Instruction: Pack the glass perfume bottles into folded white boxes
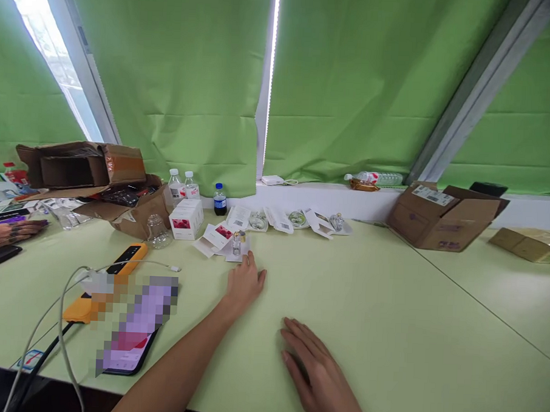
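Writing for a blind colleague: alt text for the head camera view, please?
Two hands rest on a pale green table: the left hand beside a small clear glass bottle on white paper packaging, the right hand flat nearer the camera. Behind stand a white cardboard box and a brown cardboard carton before green blinds.

Left hand [246,284] loosely curled, right hand [316,369] flat, fingers spread, both empty
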`<state>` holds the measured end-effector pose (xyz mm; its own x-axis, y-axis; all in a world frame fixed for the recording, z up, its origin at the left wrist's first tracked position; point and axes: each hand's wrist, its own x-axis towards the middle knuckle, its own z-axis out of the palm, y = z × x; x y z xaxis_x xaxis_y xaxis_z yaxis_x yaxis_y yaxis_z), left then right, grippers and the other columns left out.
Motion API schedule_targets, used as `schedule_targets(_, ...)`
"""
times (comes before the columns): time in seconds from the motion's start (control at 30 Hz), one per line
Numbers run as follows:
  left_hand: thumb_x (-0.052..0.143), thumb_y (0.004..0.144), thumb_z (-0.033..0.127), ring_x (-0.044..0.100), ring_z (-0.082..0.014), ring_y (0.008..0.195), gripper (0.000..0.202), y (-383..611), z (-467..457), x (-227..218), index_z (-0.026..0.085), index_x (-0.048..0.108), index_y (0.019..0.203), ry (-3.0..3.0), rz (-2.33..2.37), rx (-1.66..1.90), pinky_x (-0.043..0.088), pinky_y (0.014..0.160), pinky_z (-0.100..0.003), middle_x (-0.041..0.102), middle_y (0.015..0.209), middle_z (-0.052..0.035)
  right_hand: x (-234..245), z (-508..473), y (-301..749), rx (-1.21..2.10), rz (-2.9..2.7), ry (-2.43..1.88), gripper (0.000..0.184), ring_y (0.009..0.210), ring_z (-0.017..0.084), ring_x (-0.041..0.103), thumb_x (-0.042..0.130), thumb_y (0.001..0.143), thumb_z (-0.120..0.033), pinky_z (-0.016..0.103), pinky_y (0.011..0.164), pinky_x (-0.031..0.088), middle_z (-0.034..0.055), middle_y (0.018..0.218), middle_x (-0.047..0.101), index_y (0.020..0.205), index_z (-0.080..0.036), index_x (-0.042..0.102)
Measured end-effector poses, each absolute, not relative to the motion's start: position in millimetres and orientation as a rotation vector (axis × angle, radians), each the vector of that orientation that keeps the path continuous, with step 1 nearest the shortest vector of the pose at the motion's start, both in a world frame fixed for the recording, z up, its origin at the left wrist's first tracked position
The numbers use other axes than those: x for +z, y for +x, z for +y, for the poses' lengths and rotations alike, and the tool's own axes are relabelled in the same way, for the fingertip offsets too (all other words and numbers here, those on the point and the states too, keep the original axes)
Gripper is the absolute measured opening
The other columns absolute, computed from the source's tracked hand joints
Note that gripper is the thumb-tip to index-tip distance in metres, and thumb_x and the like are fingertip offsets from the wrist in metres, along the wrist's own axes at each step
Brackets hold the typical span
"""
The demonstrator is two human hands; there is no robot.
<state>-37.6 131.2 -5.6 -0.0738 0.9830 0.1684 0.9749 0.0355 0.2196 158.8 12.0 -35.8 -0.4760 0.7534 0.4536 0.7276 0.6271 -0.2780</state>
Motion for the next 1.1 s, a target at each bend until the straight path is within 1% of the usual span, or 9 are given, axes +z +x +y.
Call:
schedule_targets(0.17,0.036,0.091,0.045,0.062,-0.0282,0.100,0.065,-41.8,132.3,-7.8,0.009,0.024,0.144,2.121,2.201,0.464,0.046,0.079,-0.036,0.043,0.135,-0.0233,-31.9,11.2,156.7,0.093,-2.298,-1.195,0.037,0.126,0.024,0.050,0.046,0.094,-0.031,0.042,0.102,0.049,0.0046,0.135,0.054,0.128,-0.024,0.056)
schedule_targets(0.23,0.035,0.092,0.044,0.062,-0.0276,0.098,0.060,-41.5,130.2,-7.1,0.010,0.031,0.141,2.138,2.191,0.438,0.046,0.078,-0.036,0.044,0.133,-0.0220,-30.6,10.8,156.8,0.115,-2.288,-1.204,0.037,0.126,0.024,0.050,0.046,0.094,-0.031,0.042,0.102,0.049,0.0045,0.134,0.055,0.128,-0.024,0.056)
schedule_targets(0.33,0.033,0.093,0.042,0.062,-0.0259,0.095,0.050,-38.9,124.5,-5.2,0.012,0.045,0.131,2.181,2.166,0.380,0.046,0.078,-0.036,0.048,0.127,-0.0189,-30.7,10.9,157.4,0.142,-2.274,-1.211,0.036,0.126,0.024,0.050,0.045,0.094,-0.032,0.043,0.103,0.048,0.0048,0.134,0.055,0.128,-0.024,0.057)
schedule_targets(0.43,0.033,0.093,0.042,0.061,-0.0257,0.095,0.047,-34.3,117.5,-5.0,0.013,0.051,0.125,2.248,2.129,0.369,0.046,0.076,-0.037,0.049,0.121,-0.0174,-32.8,11.8,158.5,0.165,-2.268,-1.206,0.036,0.126,0.024,0.050,0.045,0.094,-0.032,0.044,0.103,0.048,0.0051,0.134,0.055,0.127,-0.024,0.057)
schedule_targets(0.7,0.036,0.093,0.046,0.060,-0.0255,0.092,0.045,-18.7,98.5,-8.0,0.013,0.055,0.116,2.425,1.991,0.392,0.046,0.075,-0.037,0.052,0.113,-0.0145,-33.9,11.7,159.7,0.178,-2.298,-1.205,0.036,0.128,0.023,0.047,0.044,0.095,-0.032,0.043,0.104,0.047,0.0046,0.136,0.053,0.127,-0.023,0.056)
schedule_targets(0.87,0.039,0.092,0.045,0.060,-0.0250,0.094,0.041,-14.6,90.0,-3.5,0.016,0.054,0.117,2.461,1.905,0.397,0.045,0.079,-0.037,0.054,0.112,-0.0133,-32.7,10.7,159.3,0.178,-2.296,-1.207,0.036,0.129,0.023,0.046,0.044,0.094,-0.032,0.042,0.105,0.046,0.0035,0.137,0.052,0.127,-0.024,0.056)
schedule_targets(1.1,0.036,0.093,0.041,0.061,-0.0225,0.090,0.034,-14.6,83.8,4.3,0.020,0.053,0.114,2.460,1.848,0.369,0.046,0.072,-0.035,0.058,0.110,-0.0098,-34.5,12.3,160.6,0.189,-2.308,-1.191,0.036,0.129,0.024,0.047,0.045,0.094,-0.031,0.044,0.105,0.046,0.0048,0.137,0.052,0.126,-0.023,0.057)
